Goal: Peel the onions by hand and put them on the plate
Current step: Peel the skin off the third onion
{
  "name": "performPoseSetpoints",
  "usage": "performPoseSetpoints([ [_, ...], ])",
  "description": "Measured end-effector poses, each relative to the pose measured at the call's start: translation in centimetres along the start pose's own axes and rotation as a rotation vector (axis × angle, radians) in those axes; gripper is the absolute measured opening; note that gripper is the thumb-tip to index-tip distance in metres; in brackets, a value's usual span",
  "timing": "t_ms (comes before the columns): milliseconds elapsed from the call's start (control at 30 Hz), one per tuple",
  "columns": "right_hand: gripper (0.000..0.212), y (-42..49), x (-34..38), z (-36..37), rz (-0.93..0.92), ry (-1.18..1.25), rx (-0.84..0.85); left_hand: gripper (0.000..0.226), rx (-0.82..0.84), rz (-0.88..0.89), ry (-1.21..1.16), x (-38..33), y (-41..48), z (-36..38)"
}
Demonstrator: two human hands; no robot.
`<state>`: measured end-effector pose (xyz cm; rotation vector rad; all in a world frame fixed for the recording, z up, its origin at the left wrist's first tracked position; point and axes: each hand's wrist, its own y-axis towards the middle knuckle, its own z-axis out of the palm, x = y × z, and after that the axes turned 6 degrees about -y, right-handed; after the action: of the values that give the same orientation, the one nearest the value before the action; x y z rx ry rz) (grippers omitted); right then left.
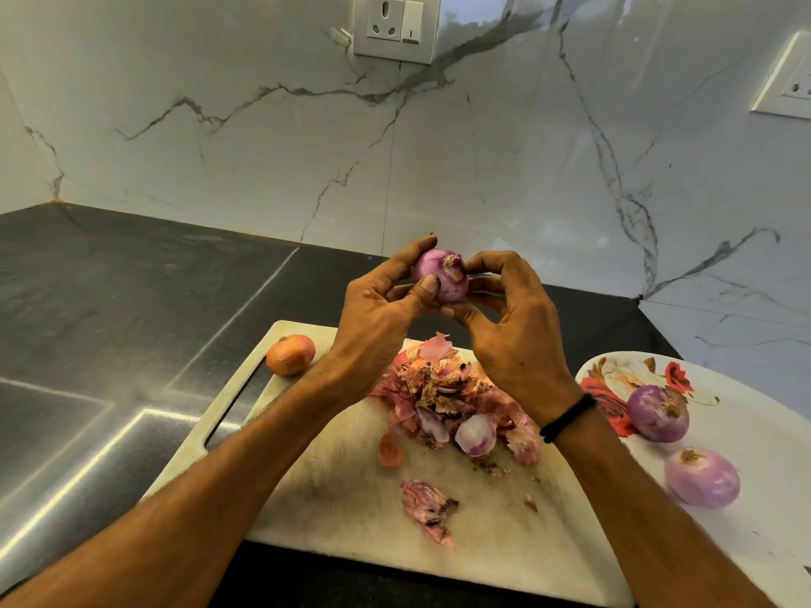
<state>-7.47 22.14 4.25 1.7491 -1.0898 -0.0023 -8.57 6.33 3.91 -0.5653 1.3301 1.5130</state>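
Observation:
Both hands hold a purple, mostly peeled onion (443, 274) in the air above the far edge of the white cutting board (333, 489). My left hand (377, 313) grips it with thumb and fingers. My right hand (509, 318) pinches at the root end on its top. A brown unpeeled onion (290, 354) sits at the board's far left corner. Two peeled purple onions (657, 413) (701, 477) lie on the white floral plate (755, 436) at the right.
A heap of pink and brown onion skins (447, 397) covers the board's middle, with a loose skin piece (428, 504) nearer me. The dark countertop (109, 326) stretches to the left. A marble wall with power sockets (395, 26) stands behind.

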Motion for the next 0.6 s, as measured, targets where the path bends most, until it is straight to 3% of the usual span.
performPoseSetpoints([
  [267,0.04,-0.09,-0.31,0.06,-0.047,-0.101,-0.006,0.052,0.003,0.003,0.085,0.14,-0.16,0.06],
  [467,0.018,-0.4,-0.19,0.31,-0.112,-0.18,-0.035,0.058,0.003,0.008,0.08,0.01,-0.3,0.05],
  [600,0.033,-0.41,-0.03,0.34,-0.05,-0.07,-0.022,0.058,-0.008,0.008,0.089,0.06,-0.32,0.06],
])
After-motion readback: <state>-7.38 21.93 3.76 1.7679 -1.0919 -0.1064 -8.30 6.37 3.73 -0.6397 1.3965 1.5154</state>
